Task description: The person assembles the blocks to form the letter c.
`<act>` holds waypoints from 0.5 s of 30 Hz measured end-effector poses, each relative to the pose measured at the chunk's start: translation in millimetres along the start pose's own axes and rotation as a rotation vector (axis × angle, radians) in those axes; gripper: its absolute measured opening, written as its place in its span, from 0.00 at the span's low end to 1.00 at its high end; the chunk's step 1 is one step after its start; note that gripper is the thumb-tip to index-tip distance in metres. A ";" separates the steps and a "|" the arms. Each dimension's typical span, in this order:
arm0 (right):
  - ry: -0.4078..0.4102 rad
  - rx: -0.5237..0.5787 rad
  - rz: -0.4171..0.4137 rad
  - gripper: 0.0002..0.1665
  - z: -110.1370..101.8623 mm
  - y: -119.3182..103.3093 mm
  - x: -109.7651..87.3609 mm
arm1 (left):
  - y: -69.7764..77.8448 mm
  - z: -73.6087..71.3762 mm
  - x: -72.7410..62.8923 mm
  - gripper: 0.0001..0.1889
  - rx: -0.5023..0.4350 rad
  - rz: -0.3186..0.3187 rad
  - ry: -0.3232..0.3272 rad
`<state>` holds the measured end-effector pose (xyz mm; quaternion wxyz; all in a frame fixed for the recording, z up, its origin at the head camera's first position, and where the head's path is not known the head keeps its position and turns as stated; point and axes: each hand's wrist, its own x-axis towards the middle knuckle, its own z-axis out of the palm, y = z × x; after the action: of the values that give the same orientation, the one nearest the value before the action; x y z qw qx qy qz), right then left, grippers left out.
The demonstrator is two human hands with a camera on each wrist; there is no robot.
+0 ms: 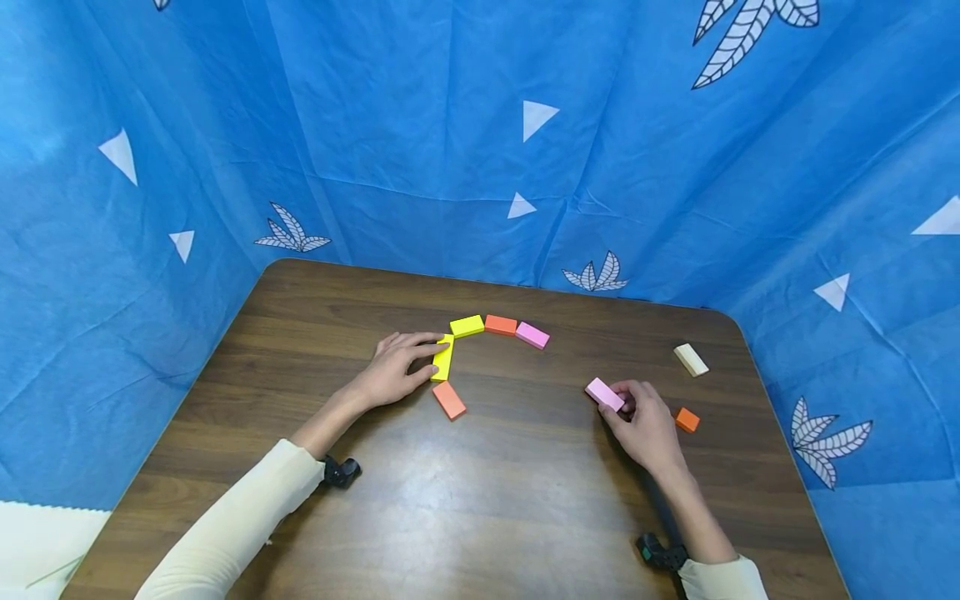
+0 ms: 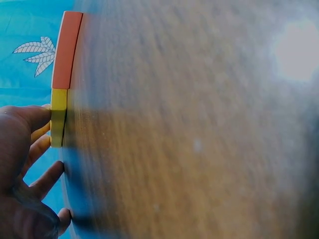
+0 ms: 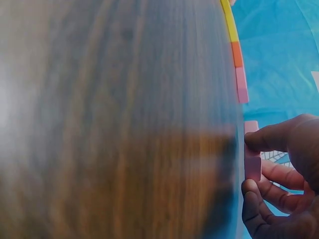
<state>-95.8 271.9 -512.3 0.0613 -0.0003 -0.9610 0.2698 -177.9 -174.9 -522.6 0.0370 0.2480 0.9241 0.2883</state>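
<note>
My left hand (image 1: 397, 367) rests at a yellow block (image 1: 443, 360) on the table, thumb at its near-left edge and a finger reaching over its far part. In the left wrist view, the thumb touches that yellow block (image 2: 58, 119), with fingers partly behind it. A coral block (image 1: 449, 401) lies at its near end. A line of a yellow block (image 1: 467, 326), an orange-red block (image 1: 501, 325) and a pink block (image 1: 532, 336) curves away from its far end. My right hand (image 1: 643, 425) pinches a light pink block (image 1: 604, 395) between thumb and fingers, apart from the line.
A cream block (image 1: 691, 360) and a small orange block (image 1: 687, 420) lie on the right of the brown wooden table (image 1: 495, 500). A blue patterned cloth (image 1: 420, 150) hangs behind and beside it. Each wrist carries a dark strapped camera (image 1: 342, 472).
</note>
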 end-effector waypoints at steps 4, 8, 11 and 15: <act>-0.012 0.010 0.004 0.18 1.0 -3.8 -1.9 | -0.4 1.0 0.7 0.26 -0.001 -0.001 -0.003; -0.022 0.012 -0.002 0.18 4.1 -6.2 -2.5 | -1.1 1.8 1.0 0.26 0.003 -0.002 0.000; -0.036 0.006 -0.006 0.19 6.3 -8.2 -2.6 | -1.1 1.4 0.9 0.26 0.002 0.002 0.004; -0.049 0.002 -0.011 0.19 8.0 -11.8 -2.9 | -1.1 1.4 0.3 0.26 -0.006 0.003 0.007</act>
<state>-93.4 257.6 -513.3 0.0392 0.0119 -0.9619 0.2704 -178.3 -174.8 -524.3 0.0340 0.2483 0.9230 0.2922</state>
